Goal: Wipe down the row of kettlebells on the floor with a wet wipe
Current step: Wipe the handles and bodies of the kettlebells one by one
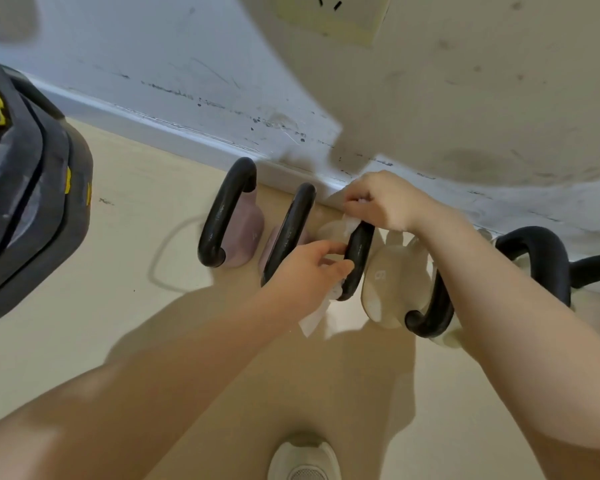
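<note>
A row of kettlebells with black handles stands on the floor along the wall. Two pink ones sit at the left (246, 233) (284, 237). The third, cream kettlebell (329, 230) has its black handle (359, 258) between my hands. My left hand (309, 271) grips the near end of that handle with a white wet wipe (314, 318) hanging below it. At the handle's far end my right hand (381, 200) pinches another part of white wipe (352, 223). A cream kettlebell marked 8 (385, 285) stands to the right, partly under my right forearm.
More black-handled kettlebells (541, 258) continue to the right. A large black and yellow piece of equipment (25, 188) fills the left edge. The scuffed white wall and baseboard (194, 133) run behind the row. My white shoe (303, 459) is at the bottom.
</note>
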